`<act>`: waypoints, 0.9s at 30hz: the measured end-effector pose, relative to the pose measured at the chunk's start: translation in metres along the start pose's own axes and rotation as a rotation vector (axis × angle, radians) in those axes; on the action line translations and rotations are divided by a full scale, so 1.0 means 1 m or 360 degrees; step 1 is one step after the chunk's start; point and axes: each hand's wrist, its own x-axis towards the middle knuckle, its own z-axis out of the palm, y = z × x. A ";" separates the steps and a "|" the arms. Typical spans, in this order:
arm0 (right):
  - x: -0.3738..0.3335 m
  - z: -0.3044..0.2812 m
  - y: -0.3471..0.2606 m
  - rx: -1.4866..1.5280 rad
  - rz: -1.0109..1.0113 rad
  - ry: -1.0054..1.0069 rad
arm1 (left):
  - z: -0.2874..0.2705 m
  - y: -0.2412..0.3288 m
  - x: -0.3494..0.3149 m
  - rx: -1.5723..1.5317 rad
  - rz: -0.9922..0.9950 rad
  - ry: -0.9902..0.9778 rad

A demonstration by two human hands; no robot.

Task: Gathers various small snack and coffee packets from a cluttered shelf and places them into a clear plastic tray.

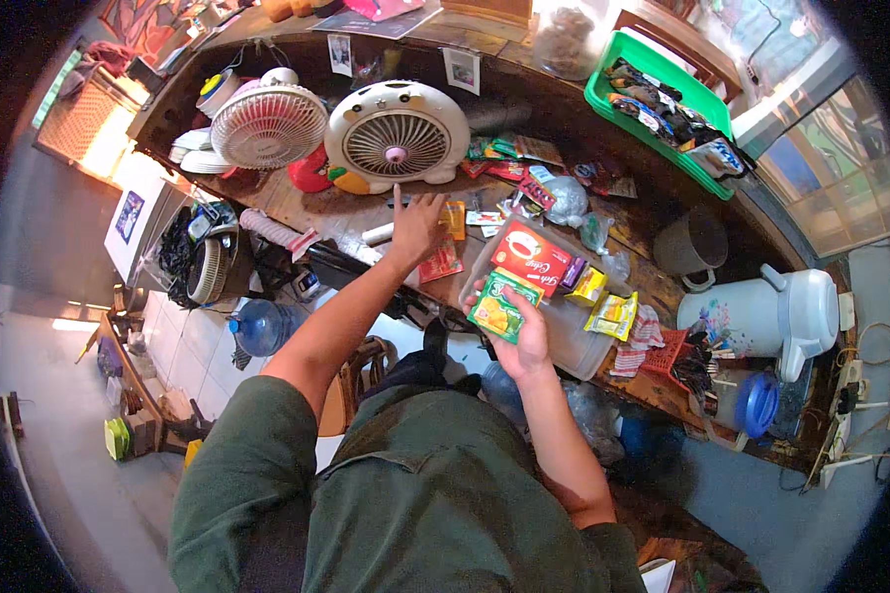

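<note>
The right hand (530, 341) gripped a green-and-yellow rectangular packet (497, 310) above a translucent plastic tray (576, 344). The left hand (421, 229), its fingers spread, was just beside a flat orange packet (456, 219); contact was unclear.

Wooden table (311, 206) with white fan (398, 144), orange packet (456, 219), plastic container (568, 348), grey mug (690, 243), thermos (737, 324).
</note>
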 end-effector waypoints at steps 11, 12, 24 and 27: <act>-0.006 -0.015 0.000 0.0031 -0.0001 0.0119 | -0.039 -0.001 0.004 -0.0375 0.0115 0.0489; -0.006 -0.017 -0.002 0.0043 -0.0016 0.0123 | -0.051 0.004 0.003 -0.0387 0.0128 0.0486; -0.003 -0.009 -0.009 0.0059 -0.0001 0.0163 | -0.150 0.059 -0.048 -0.1940 0.0485 -0.0320; -0.007 0.000 -0.014 0.0039 -0.0034 0.0154 | -0.163 0.072 -0.050 -0.1943 0.0527 -0.0349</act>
